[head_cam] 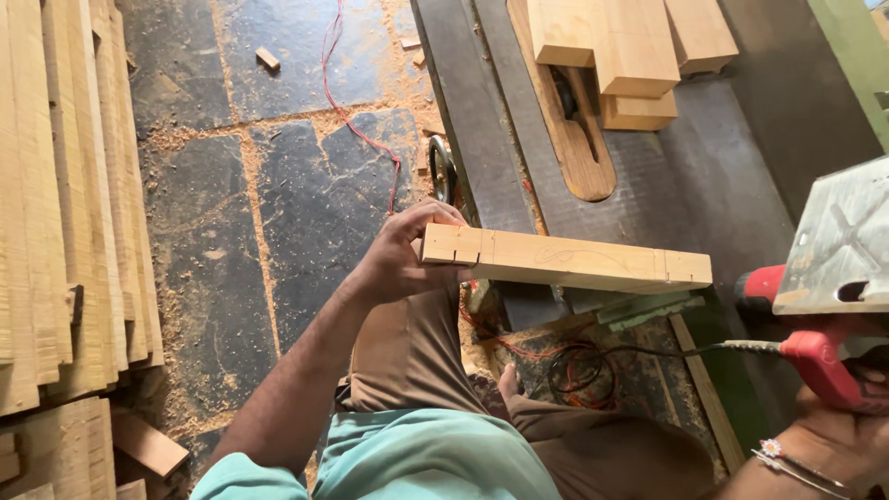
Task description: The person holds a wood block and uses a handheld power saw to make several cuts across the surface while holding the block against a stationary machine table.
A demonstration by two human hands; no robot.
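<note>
Over on the left, planks (65, 204) lean stacked by the sawdusty floor (231, 231). The left hand (403, 259) is clamped round one end of a wood block (565, 261), holding it level in the air, marked face up, probably so the pencil line reads easily. The right hand (833, 435) grips a red power saw (833, 306), baseplate tipped up, kept clear of the block.

Sawdust-strewn stone floor (278, 185) bears stacked planks (65, 185) and a red cord (356, 130).
</note>
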